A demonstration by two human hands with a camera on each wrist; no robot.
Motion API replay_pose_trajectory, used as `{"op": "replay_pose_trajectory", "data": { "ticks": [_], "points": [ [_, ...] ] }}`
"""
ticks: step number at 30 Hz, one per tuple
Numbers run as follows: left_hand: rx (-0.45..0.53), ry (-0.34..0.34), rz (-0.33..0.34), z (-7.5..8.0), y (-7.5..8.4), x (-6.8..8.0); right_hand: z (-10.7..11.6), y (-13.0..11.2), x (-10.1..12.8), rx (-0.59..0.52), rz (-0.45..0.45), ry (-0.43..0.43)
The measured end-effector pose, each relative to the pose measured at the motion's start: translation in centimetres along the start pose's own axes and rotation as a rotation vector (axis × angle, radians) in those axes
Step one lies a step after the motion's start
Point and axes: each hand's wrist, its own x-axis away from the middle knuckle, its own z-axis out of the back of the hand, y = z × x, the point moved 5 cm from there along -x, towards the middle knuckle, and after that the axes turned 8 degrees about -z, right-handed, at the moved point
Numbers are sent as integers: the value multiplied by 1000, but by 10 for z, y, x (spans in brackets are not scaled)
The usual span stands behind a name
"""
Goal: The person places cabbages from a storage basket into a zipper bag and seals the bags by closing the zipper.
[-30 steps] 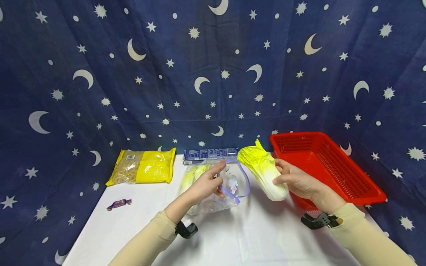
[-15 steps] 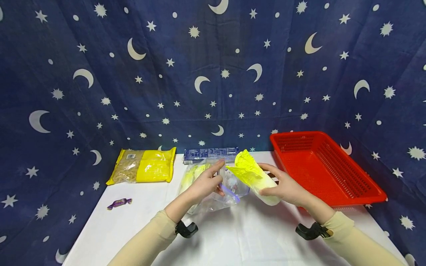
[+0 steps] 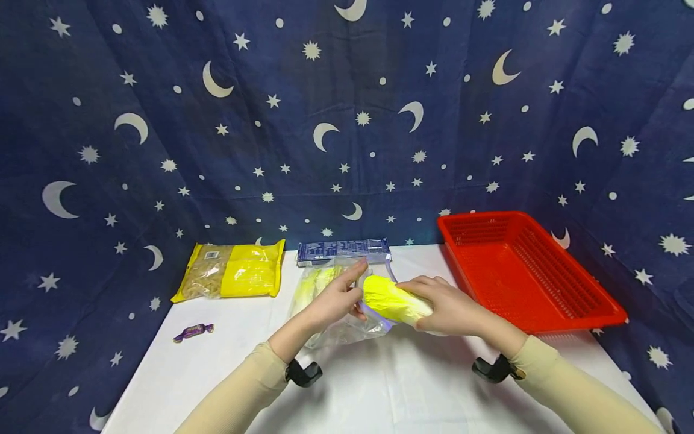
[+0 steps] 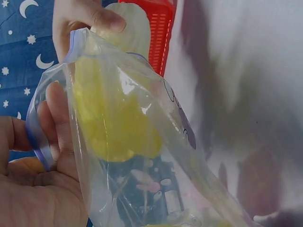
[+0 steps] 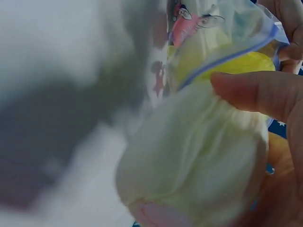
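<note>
Gripping cabbage [image 3: 393, 303], right hand [image 3: 450, 310] palm-down

No text that you can read

The flat blue rectangular box [image 3: 343, 251] at the back of the white table has lines of white print on its side, but they are too small for you to read. The yellow plastic packet of pasta [image 3: 230, 270] has a small white label, also unreadable. The clear zip bag [image 4: 142, 156] shows only cartoon pictures, no words.
</note>
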Motion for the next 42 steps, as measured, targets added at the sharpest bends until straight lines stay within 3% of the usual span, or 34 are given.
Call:
{"op": "replay_pose_trajectory", "data": {
  "ticks": [7,16,24,33,38,42],
  "points": [
    [-59,-34,-20,-4,1,1,6,-5,-16,11,-68,-127],
    [-120,-52,-20,-10,2,0,9,6,-33,-176,-232,-269],
    [-163,-77,-19,-22,-3,-1,5,15,-38,-509,-365,-410],
    [-201,-78,-57,-33,-8,1,-18,24,-32,-1066,-631,-579],
    [-183,-98,-47,-41,-12,3,-33,19,-31,-1355,-657,-634],
    [-187,-110,-36,-43,-13,4,-40,14,-29,-1466,-653,-639]
  ]
}}
